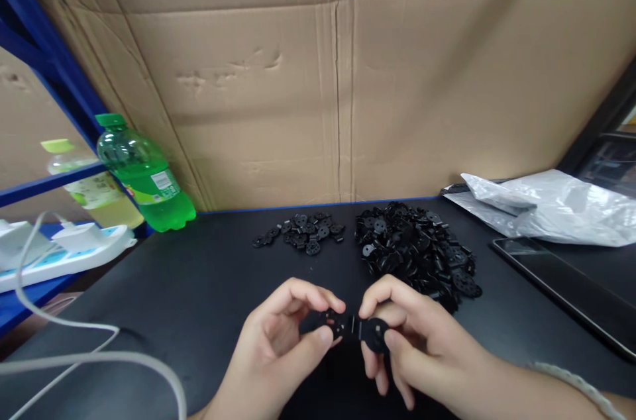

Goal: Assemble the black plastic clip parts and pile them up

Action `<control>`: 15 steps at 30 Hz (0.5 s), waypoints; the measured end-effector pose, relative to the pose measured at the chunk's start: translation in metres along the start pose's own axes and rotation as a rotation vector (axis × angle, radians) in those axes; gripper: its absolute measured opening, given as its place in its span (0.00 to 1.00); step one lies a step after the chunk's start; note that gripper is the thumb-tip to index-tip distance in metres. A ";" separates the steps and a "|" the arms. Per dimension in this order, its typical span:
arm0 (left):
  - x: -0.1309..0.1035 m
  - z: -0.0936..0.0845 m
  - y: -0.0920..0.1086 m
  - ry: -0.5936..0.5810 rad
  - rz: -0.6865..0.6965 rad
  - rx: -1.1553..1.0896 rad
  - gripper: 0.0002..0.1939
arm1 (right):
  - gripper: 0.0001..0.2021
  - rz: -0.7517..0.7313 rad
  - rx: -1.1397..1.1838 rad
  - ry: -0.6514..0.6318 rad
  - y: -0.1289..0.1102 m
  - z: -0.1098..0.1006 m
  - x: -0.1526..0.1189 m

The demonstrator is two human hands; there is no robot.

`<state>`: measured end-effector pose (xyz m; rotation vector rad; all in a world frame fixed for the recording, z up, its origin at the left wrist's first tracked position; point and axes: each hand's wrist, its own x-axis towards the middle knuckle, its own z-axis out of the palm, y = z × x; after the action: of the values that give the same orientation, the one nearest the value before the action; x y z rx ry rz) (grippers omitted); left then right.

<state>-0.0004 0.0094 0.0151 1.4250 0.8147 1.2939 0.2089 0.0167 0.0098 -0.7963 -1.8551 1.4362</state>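
Note:
My left hand [285, 344] pinches a round black plastic part with holes [334, 322] between thumb and fingers. Close beside it, my right hand [417, 340] grips another black disc-shaped part [373, 334], whose short tab points toward the first. Only a narrow gap shows between the two; whether they touch, I cannot tell. Behind my right hand lies a large heap of similar black parts [412, 241]. A smaller group of black parts [308, 231] is spread on the black table [218, 301], beyond my left hand.
A green bottle [144, 175] and a paler bottle [92, 188] stand at the left, near a white power strip [94, 244] and a cable [99, 359]. At the right are a plastic bag [556, 205] and a dark tablet-like slab [566, 287]. Cardboard [258, 108] walls the back.

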 end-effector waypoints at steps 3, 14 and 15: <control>0.001 0.001 -0.003 -0.110 0.077 0.112 0.12 | 0.11 -0.315 -0.682 0.048 -0.001 -0.014 -0.001; 0.015 -0.012 -0.015 -0.125 0.047 0.504 0.05 | 0.11 -0.419 -1.373 0.654 -0.016 -0.085 0.014; 0.017 -0.015 -0.015 -0.146 0.090 0.587 0.10 | 0.10 -0.435 -1.330 0.659 -0.016 -0.083 0.013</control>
<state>-0.0091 0.0332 0.0046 2.0104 1.0942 1.0396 0.2660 0.0713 0.0428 -1.1227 -2.0494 -0.4811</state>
